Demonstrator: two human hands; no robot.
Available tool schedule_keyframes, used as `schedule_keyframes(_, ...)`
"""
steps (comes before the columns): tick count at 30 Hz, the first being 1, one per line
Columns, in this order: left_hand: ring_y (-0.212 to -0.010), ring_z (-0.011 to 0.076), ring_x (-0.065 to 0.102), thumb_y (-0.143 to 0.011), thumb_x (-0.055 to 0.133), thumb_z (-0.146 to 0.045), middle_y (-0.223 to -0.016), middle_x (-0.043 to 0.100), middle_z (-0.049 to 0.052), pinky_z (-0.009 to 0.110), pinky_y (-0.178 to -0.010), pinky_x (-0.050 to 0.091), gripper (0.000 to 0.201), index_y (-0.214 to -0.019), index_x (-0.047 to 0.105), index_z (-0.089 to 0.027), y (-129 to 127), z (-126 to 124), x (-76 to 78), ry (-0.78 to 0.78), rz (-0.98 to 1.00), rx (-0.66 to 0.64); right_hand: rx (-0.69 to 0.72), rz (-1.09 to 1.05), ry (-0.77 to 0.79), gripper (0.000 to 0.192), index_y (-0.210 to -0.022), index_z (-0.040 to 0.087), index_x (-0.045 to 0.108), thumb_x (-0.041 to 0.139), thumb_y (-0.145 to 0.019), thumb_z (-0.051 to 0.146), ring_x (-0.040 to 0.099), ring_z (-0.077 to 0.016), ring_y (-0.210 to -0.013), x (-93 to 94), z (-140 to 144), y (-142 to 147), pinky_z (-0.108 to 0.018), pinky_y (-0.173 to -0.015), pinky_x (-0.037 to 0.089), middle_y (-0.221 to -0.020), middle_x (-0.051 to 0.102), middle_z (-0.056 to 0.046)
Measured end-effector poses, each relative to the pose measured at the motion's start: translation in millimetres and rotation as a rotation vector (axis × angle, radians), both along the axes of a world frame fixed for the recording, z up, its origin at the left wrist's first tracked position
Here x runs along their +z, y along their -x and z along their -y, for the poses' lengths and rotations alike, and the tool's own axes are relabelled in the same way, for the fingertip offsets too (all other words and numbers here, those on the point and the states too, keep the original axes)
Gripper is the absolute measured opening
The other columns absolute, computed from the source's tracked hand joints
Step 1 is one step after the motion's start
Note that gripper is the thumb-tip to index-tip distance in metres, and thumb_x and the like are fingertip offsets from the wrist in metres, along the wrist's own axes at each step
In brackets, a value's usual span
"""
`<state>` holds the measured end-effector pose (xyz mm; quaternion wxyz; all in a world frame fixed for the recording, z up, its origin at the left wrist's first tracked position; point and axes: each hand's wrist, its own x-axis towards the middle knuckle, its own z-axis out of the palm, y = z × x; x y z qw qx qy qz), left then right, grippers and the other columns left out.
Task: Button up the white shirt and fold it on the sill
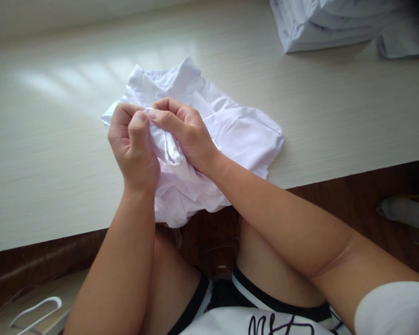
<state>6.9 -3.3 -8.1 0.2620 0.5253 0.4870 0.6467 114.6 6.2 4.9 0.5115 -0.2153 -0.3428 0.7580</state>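
Observation:
A white collared shirt (242,132) lies bunched on the pale table, its collar toward the far side and its lower part hanging over the near edge. My left hand (134,144) is closed, pinching the shirt's front fabric between thumb and curled fingers. Right beside it, my right hand (188,130) grips the same fold, thumb pointing left, so the two thumbs nearly meet. A narrow folded strip of the cloth sticks out below my thumbs. Whatever lies between the fingertips is mostly hidden.
The pale wood-grain table (56,186) spans the view. At the back right stands a stack of folded white clothes (328,28). A white hanger (38,309) is at the lower left, below table height. A clear plastic bag (405,211) lies at the right, below the table edge.

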Motion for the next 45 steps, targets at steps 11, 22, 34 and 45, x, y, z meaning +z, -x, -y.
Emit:
schedule_keyframes(11, -0.062, 0.0116, 0.036, -0.094, 0.062, -0.035, -0.068, 0.037, -0.001, 0.026, -0.061, 0.03, 0.031, -0.07, 0.051, -0.02, 0.2, 0.5, 0.1, 0.013, 0.066, -0.022, -0.013, 0.009, -0.019, 0.03, -0.089, 0.015, 0.055, 0.078, -0.084, 0.034, 0.051, -0.0049, -0.072, -6.8, -6.3, 2.1, -0.018, -0.067, 0.043, -0.08, 0.052, 0.005)
schedule_keyframes(22, -0.065, 0.0129, 0.045, -0.095, 0.069, -0.045, -0.068, 0.045, -0.001, 0.032, -0.063, 0.035, 0.035, -0.072, 0.054, -0.023, 6.1, 0.6, -4.1, 0.068, 0.054, -0.031, 0.017, -0.023, 0.096, 0.036, -0.086, 0.015, 0.06, 0.088, -0.075, 0.036, 0.052, -0.0063, -0.069, -9.1, -10.3, 2.9, -0.019, -0.064, 0.043, -0.076, 0.057, 0.005)
schedule_keyframes(34, -0.071, 0.015, 0.057, -0.096, 0.065, -0.048, -0.07, 0.051, 0.0, 0.033, -0.064, 0.047, 0.033, -0.074, 0.057, -0.024, 7.4, 3.1, -3.5, 0.103, 0.026, -0.031, 0.025, 0.05, 0.116, 0.04, -0.084, 0.018, 0.058, 0.086, -0.076, 0.047, 0.051, -0.0078, -0.07, -3.1, -9.5, 1.8, -0.021, -0.066, 0.044, -0.073, 0.055, 0.004)
schedule_keyframes(45, -0.082, 0.0187, 0.065, -0.093, 0.066, -0.057, -0.075, 0.056, 0.002, 0.033, -0.066, 0.053, 0.04, -0.075, 0.054, -0.024, 7.6, 4.5, -2.8, 0.117, 0.022, -0.025, 0.03, 0.049, 0.112, 0.041, -0.084, 0.019, 0.058, 0.085, -0.076, 0.048, 0.05, -0.0079, -0.069, -2.9, -8.1, 1.4, -0.021, -0.064, 0.043, -0.073, 0.056, 0.004)
